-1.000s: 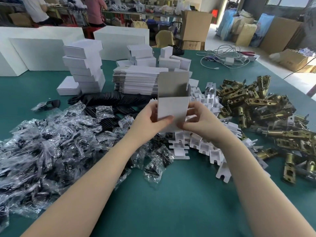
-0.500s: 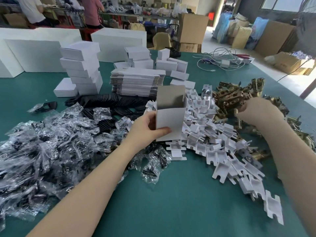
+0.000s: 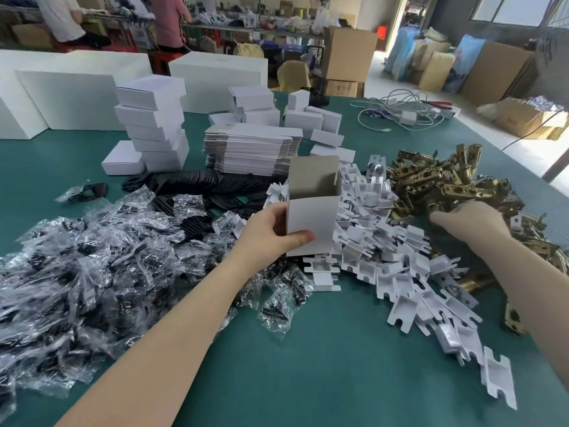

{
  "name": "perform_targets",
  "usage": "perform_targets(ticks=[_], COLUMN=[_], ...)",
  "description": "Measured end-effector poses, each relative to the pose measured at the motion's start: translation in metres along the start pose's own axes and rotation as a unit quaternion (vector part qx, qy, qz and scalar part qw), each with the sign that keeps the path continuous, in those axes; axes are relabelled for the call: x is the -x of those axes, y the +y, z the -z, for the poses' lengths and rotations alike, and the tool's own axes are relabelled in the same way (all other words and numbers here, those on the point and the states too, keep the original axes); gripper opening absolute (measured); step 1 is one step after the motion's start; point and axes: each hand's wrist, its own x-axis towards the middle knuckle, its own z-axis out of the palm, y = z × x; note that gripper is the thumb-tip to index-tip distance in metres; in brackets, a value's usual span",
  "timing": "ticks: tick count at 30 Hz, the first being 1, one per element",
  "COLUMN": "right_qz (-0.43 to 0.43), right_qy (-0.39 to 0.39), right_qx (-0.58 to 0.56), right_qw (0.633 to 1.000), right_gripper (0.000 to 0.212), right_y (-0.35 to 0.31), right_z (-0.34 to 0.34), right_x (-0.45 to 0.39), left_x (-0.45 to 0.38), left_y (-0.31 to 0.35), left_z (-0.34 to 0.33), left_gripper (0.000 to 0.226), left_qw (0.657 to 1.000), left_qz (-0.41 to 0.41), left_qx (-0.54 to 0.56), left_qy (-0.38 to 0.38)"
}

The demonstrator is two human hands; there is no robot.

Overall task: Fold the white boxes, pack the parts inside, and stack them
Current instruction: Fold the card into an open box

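Note:
My left hand [image 3: 271,234] grips a folded white box [image 3: 311,217] upright, its top flap open and its grey inside showing. My right hand [image 3: 471,223] reaches into the pile of brass latch parts [image 3: 437,183] at the right; its fingers are hidden among the parts, so its hold is unclear. White cardboard inserts [image 3: 385,251] lie heaped between the two hands. Bagged black parts [image 3: 86,272] cover the table's left side. A stack of closed white boxes [image 3: 152,124] stands at the back left, and flat unfolded boxes [image 3: 252,149] are piled behind the held box.
Green table [image 3: 338,365] has bare room in front of me. Black flat plates [image 3: 200,186] lie behind the bags. Cables [image 3: 400,114] sit at the far right, large white cartons [image 3: 67,94] at the far left. People stand at a bench behind.
My right hand left the box and moved right to the brass latch pile. My left hand kept the box upright, nearly in place.

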Motion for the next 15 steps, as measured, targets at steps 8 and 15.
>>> perform_targets(ticks=[8, 15], right_qz=[0.025, 0.044], right_qy=[0.048, 0.081], right_qx=[0.015, -0.015], right_qw=[0.998, 0.996], right_gripper=[0.051, 0.049], right_y=[0.004, 0.006], right_z=[0.033, 0.028], right_x=[-0.008, -0.010], left_x=[0.001, 0.001], left_y=[0.002, 0.004], left_z=[0.000, -0.002], left_gripper=[0.044, 0.047], left_qw=[1.000, 1.000], left_qz=[-0.009, -0.010], left_qx=[0.005, 0.008], left_qy=[-0.009, -0.012])
